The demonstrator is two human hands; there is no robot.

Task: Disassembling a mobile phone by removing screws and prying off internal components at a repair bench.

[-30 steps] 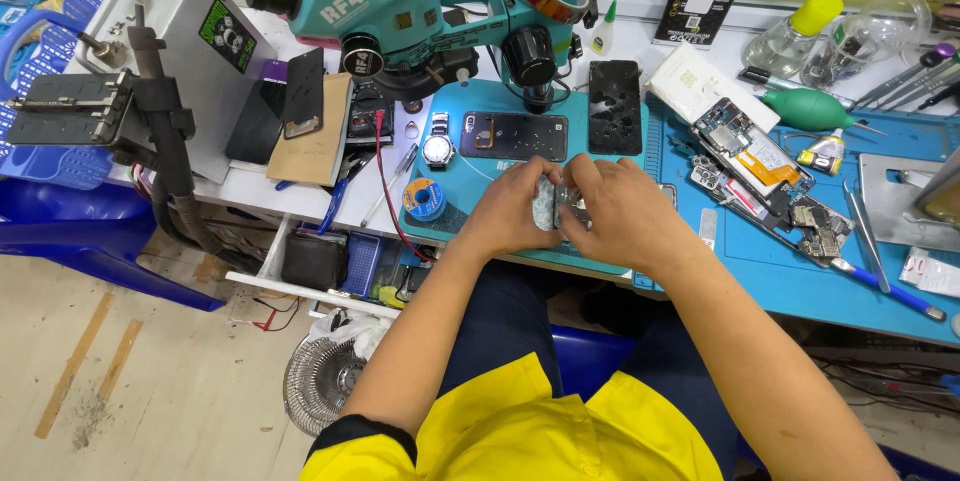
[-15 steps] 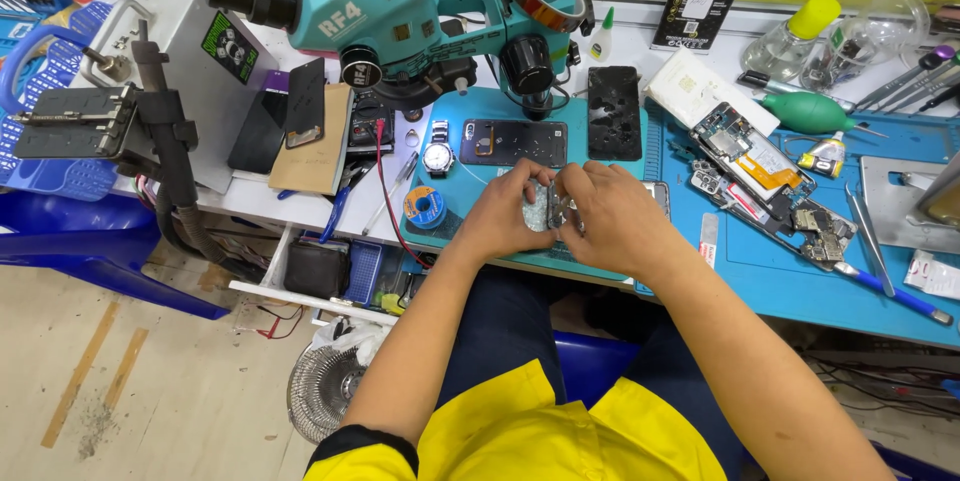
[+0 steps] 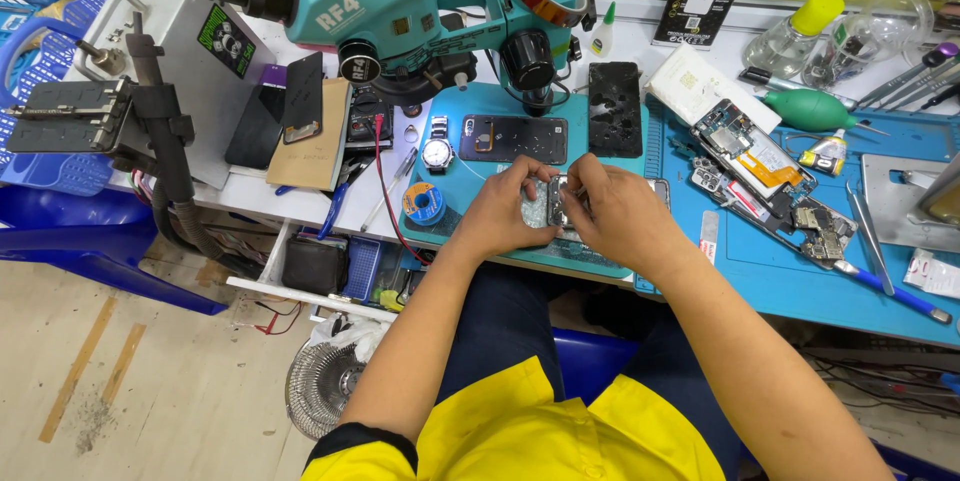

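Both my hands meet over the teal work mat (image 3: 470, 101) in front of the teal stereo microscope (image 3: 400, 1). My left hand (image 3: 505, 211) and my right hand (image 3: 615, 211) together hold a small opened phone frame (image 3: 553, 203), mostly hidden by my fingers. Just behind my hands lies a dark phone back panel (image 3: 514, 139), and beside it a black phone screen (image 3: 614, 109). A wristwatch (image 3: 436, 153) and a blue solder spool (image 3: 428, 205) sit left of my left hand.
A blue mat (image 3: 780, 271) to the right carries disassembled phone boards (image 3: 760, 166), tweezers, a blue-handled tool (image 3: 890, 286) and a green blower (image 3: 815, 111). Phones and a notebook (image 3: 315, 136) lie left of the microscope. A small fan (image 3: 320, 396) stands on the floor below.
My hands have stayed together on the phone frame, shifting only slightly. The view has tilted and moved a little closer to the bench.
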